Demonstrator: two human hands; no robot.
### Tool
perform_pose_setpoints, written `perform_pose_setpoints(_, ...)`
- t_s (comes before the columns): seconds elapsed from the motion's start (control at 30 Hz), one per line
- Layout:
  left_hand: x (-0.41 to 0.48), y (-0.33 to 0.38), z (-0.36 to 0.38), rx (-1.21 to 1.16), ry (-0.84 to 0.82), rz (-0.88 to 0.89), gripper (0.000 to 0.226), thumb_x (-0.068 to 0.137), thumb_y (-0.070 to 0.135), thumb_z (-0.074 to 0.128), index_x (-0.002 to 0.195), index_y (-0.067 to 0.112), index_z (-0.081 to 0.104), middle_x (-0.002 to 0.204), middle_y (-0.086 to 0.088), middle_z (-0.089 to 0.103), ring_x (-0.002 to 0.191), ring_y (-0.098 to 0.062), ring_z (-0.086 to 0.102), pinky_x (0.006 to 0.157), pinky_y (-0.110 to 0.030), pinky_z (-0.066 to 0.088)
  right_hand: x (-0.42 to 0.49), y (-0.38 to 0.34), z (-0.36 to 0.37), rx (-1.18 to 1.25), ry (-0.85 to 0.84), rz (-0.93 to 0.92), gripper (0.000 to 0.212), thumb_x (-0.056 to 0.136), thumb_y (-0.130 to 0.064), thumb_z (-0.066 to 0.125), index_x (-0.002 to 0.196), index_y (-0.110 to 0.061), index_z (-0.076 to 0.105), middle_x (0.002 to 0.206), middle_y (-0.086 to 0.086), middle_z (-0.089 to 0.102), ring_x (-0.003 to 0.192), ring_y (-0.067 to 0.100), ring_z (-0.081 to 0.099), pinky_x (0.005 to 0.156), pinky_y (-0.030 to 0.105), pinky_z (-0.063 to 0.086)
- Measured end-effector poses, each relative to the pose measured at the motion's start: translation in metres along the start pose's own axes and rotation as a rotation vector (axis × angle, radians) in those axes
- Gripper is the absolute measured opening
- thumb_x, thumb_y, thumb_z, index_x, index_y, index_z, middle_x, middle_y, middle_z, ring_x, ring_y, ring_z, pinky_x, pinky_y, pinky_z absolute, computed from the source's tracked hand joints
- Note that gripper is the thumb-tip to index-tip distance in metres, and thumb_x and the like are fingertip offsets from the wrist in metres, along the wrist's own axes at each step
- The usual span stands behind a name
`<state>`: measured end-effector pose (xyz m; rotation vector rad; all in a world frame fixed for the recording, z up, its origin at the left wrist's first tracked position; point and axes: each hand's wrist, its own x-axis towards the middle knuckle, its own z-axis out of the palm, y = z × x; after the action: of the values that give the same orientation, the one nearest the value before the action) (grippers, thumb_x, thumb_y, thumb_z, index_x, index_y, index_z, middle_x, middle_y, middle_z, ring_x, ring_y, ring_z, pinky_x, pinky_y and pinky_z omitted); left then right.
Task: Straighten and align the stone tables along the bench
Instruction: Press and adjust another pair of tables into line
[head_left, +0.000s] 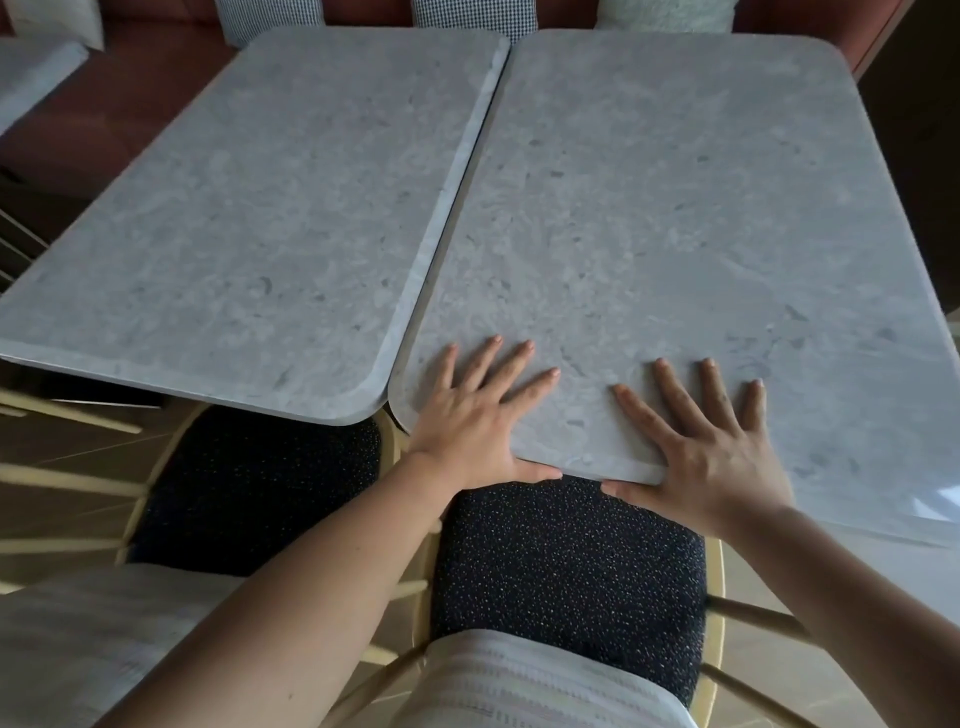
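Observation:
Two grey stone tables stand side by side against a red-brown bench (119, 119). The left table (249, 208) and the right table (675, 208) touch along their long edges, with a thin wedge of gap at the far end. The right table's near edge lies closer to me than the left one's. My left hand (478, 415) lies flat on the right table's near left corner, fingers spread, thumb hooked on the front edge. My right hand (706, 447) rests flat on the same edge further right, thumb also along the rim.
Two dark speckled chair seats with pale wooden frames sit under the tables' near edges, one (566, 566) right below my hands, one (249, 493) to the left. Checked cushions (472, 15) lean on the bench back. Another stone table corner (31, 73) shows far left.

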<state>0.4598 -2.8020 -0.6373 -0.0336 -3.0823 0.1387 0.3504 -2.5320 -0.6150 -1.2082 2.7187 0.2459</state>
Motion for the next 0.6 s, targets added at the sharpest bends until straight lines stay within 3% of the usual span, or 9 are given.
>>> perform_pose_setpoints(0.13, 0.0, -0.002, 0.004, -0.019, 0.005, -0.004, 0.119, 0.072, 0.108, 0.022, 0.167, 0.037, 0.012, 0.177, -0.006, 0.014, 0.162, -0.04, 0.016, 0.122, -0.073, 0.017, 0.002, 0.0, 0.002, -0.001, 0.026, -0.003, 0.113, 0.076, -0.106, 0.016, 0.169, -0.042, 0.013, 0.177, 0.01, 0.02, 0.16, 0.057, 0.018, 0.117, 0.085, 0.016)
perform_pose_setpoints(0.23, -0.002, -0.001, 0.001, -0.042, -0.033, -0.011, 0.12, 0.072, 0.108, 0.02, 0.167, 0.038, -0.004, 0.178, -0.006, 0.006, 0.164, -0.039, 0.009, 0.124, -0.073, 0.012, 0.0, -0.001, 0.002, 0.004, 0.026, 0.009, 0.112, 0.077, -0.106, 0.015, 0.169, -0.041, 0.014, 0.177, 0.011, 0.021, 0.16, 0.057, 0.018, 0.118, 0.086, 0.016)
perform_pose_setpoints(0.37, -0.006, 0.0, -0.007, -0.043, -0.15, -0.004, 0.118, 0.075, 0.104, 0.02, 0.164, 0.037, -0.017, 0.177, -0.009, -0.008, 0.164, -0.038, -0.006, 0.127, -0.069, -0.004, -0.009, -0.007, 0.001, 0.072, -0.002, 0.064, 0.108, 0.078, -0.103, 0.018, 0.168, -0.047, -0.001, 0.179, 0.01, 0.01, 0.164, 0.05, 0.008, 0.125, 0.078, 0.012)
perform_pose_setpoints(0.43, -0.014, 0.008, -0.011, -0.06, -0.127, -0.015, 0.114, 0.083, 0.097, 0.029, 0.168, 0.03, -0.005, 0.178, -0.013, -0.002, 0.164, -0.038, -0.001, 0.129, -0.066, 0.001, -0.021, -0.021, 0.006, 0.137, 0.042, 0.133, 0.101, 0.084, -0.096, 0.027, 0.167, -0.047, -0.002, 0.18, 0.01, 0.002, 0.165, 0.046, 0.0, 0.13, 0.07, 0.003)
perform_pose_setpoints(0.5, -0.03, 0.023, -0.015, -0.257, 0.031, -0.081, 0.102, 0.09, 0.083, 0.048, 0.166, 0.018, 0.027, 0.174, -0.016, 0.026, 0.162, -0.036, 0.022, 0.13, -0.06, 0.015, -0.031, -0.039, 0.008, 0.299, 0.141, 0.231, 0.09, 0.093, -0.076, 0.056, 0.168, -0.038, 0.024, 0.179, 0.015, 0.014, 0.166, 0.045, 0.006, 0.13, 0.064, 0.0)
perform_pose_setpoints(0.57, -0.051, 0.041, -0.017, -0.517, 0.308, -0.176, 0.08, 0.091, 0.064, 0.063, 0.148, 0.009, 0.056, 0.152, -0.016, 0.058, 0.144, -0.029, 0.049, 0.124, -0.046, 0.037, -0.042, -0.06, 0.007, 0.569, 0.333, 0.304, 0.067, 0.09, -0.046, 0.08, 0.148, -0.019, 0.062, 0.163, 0.021, 0.047, 0.157, 0.045, 0.034, 0.129, 0.063, 0.017)
perform_pose_setpoints(0.6, -0.059, 0.049, -0.017, -0.648, 0.411, -0.282, 0.067, 0.091, 0.058, 0.068, 0.137, 0.009, 0.064, 0.137, -0.012, 0.066, 0.129, -0.022, 0.058, 0.115, -0.036, 0.046, -0.047, -0.071, 0.006, 0.706, 0.447, 0.338, 0.051, 0.09, -0.043, 0.08, 0.132, -0.015, 0.072, 0.147, 0.018, 0.061, 0.145, 0.041, 0.05, 0.123, 0.059, 0.031)
